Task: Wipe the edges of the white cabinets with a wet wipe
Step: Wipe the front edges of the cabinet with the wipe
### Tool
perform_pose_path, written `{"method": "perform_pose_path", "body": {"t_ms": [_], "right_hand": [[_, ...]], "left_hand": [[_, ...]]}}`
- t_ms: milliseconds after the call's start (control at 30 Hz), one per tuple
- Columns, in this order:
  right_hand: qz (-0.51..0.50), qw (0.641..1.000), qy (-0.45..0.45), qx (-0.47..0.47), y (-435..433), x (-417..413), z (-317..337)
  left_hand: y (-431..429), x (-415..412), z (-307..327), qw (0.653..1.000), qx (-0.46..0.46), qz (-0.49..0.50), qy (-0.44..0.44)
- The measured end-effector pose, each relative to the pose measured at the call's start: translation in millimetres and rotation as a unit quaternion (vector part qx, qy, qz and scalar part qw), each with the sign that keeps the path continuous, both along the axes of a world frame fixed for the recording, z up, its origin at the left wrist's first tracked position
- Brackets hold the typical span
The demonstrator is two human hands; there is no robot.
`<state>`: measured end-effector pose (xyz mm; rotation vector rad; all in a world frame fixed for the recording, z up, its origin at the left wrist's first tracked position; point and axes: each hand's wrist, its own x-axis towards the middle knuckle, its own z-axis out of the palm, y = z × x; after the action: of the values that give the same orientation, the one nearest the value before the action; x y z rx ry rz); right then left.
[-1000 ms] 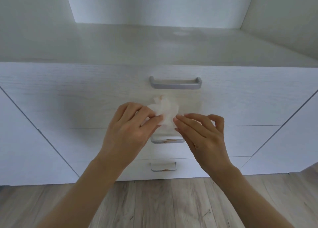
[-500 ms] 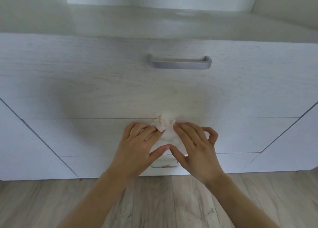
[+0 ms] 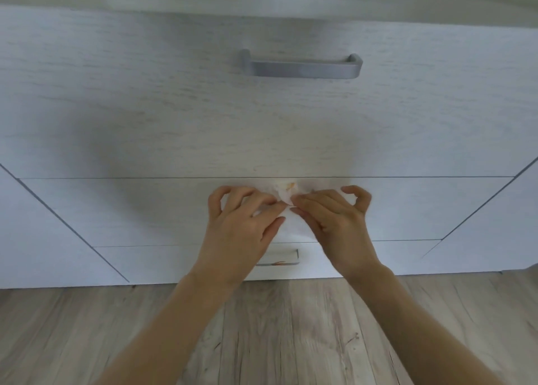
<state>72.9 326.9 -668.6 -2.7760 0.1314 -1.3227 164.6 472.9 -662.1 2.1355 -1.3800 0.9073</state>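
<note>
Crumpled white wet wipe (image 3: 286, 195) being pinched from both sides: left hand (image 3: 241, 227) at 9 o'clock, right hand (image 3: 334, 221) at 3 o'clock, fingers curled onto it. Wipe being held before white wood-grain cabinet (image 3: 174, 108), at 6 o'clock from grey metal bar handle (image 3: 301, 67).

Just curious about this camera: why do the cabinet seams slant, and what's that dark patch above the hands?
Head view: the wide-angle lens, looking down, splays the side seams of the white cabinet; the dark patch is a soft shadow on the top drawer front, above the left hand and right hand pinching the wet wipe; light is even, no glare.
</note>
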Motion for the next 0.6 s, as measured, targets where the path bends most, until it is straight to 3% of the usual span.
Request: {"method": "perform_pose_path", "body": {"t_ms": [133, 300, 600], "right_hand": [[-0.008, 1.0, -0.01, -0.001, 7.6, 3.3, 2.4], [0.005, 1.0, 0.007, 0.026, 34.0, 26.6, 3.0], [-0.063, 0.997, -0.018, -0.034, -3.0, -5.5, 3.5]], "left_hand": [[10.4, 2.5, 1.2, 1.0, 0.019, 0.011, -0.023], [28.5, 12.8, 1.0, 0.999, 0.013, 0.037, 0.015], [-5.2, 1.3, 0.9, 0.999, 0.011, 0.036, -0.022]]}}
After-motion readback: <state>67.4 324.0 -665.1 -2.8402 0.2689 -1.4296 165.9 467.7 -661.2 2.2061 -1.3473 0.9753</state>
